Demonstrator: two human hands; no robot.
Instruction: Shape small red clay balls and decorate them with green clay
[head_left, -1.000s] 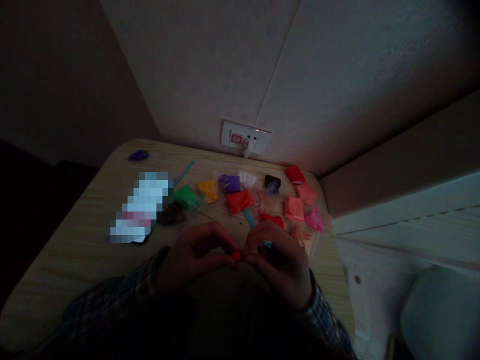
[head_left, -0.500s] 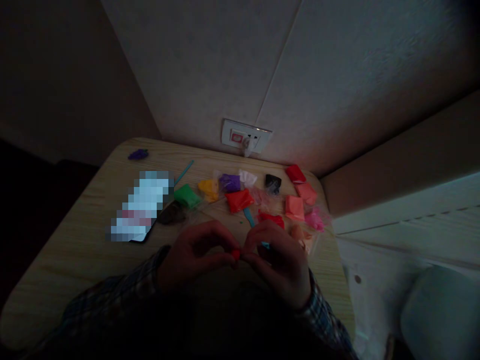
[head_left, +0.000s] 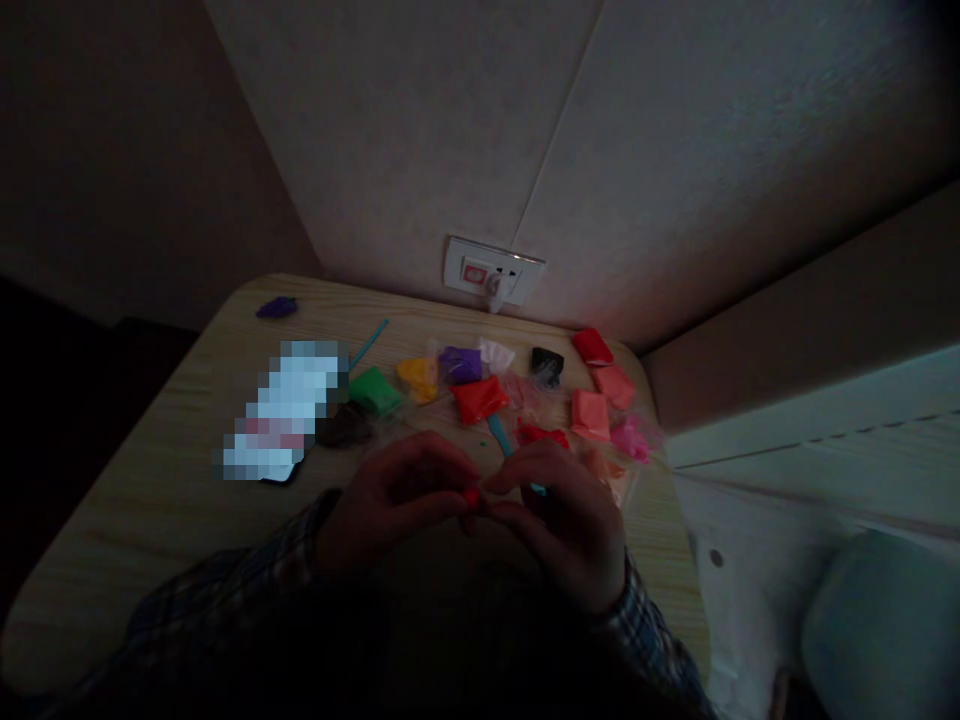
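Between the thumb and fingers of my left hand [head_left: 397, 495] is a small lump of red modelling clay [head_left: 471, 497], held above the near part of the table. My right hand [head_left: 562, 515] is curled, and its thumb and index fingertips pinch at the right side of the same lump. Under and behind my right hand lies a blue plastic modelling tool [head_left: 498, 436], partly hidden. Just beyond the hands are an opened red clay packet [head_left: 544, 435] and a fuller red packet [head_left: 480, 400].
On the wooden table [head_left: 150, 480] lie a phone [head_left: 285, 415] at left, a purple clay piece [head_left: 277, 307], a thin blue stick [head_left: 369, 343], and green [head_left: 375, 391], yellow [head_left: 417, 379], black [head_left: 547, 366] and pink [head_left: 590, 414] clay packets. Behind, a wall socket [head_left: 493, 273] holds a plug.
Both hands have shifted very slightly up, with the red lump still at the fingertips. The right thumb and index finger have changed their position on it a little. Nothing else on the table has moved.
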